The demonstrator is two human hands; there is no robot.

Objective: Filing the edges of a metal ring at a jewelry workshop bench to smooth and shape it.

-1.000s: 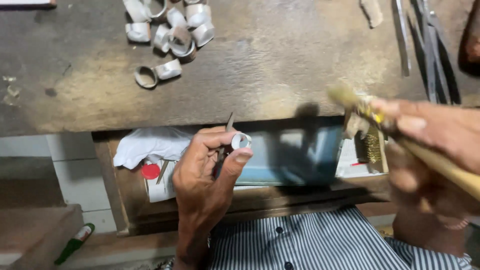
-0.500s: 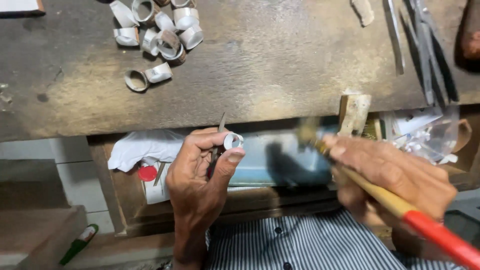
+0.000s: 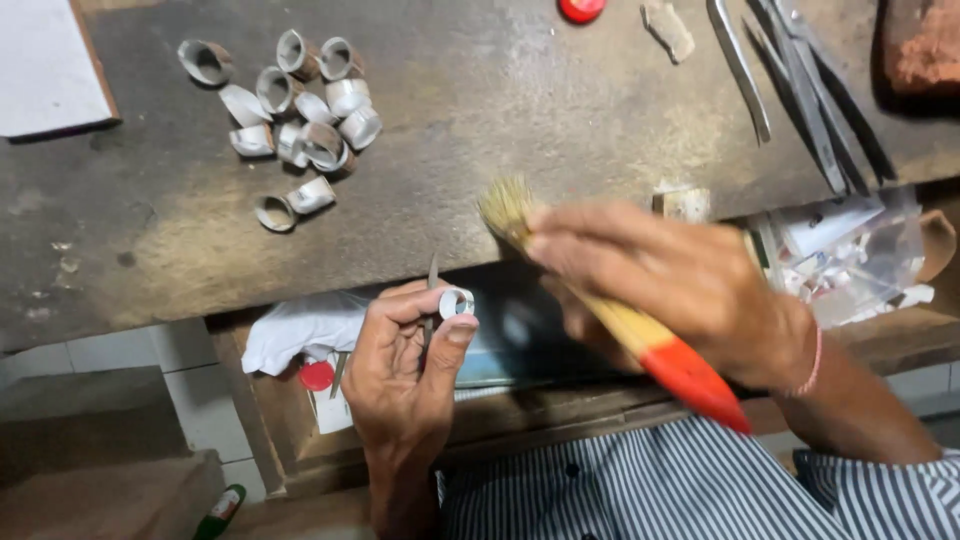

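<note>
My left hand [image 3: 405, 375] pinches a small silver ring [image 3: 457, 302] between thumb and forefinger, together with a thin metal tool [image 3: 432, 285] that pokes up behind it, just below the bench edge. My right hand [image 3: 670, 285] grips a paintbrush [image 3: 610, 315] with a wooden handle and red end. Its pale bristles [image 3: 503, 207] point up-left over the bench edge, a little right of and above the ring, not touching it.
Several silver ring blanks [image 3: 300, 115] lie in a heap at the back left of the dark worn bench [image 3: 500, 110]. Tweezers and metal tools [image 3: 800, 90] lie at the back right. An open drawer below holds a white cloth [image 3: 300, 335], a red cap [image 3: 317, 376] and plastic bags [image 3: 850, 255].
My right hand has swung the brush left and up, from the right edge to beside the ring. The left hand has stayed put with the ring.
</note>
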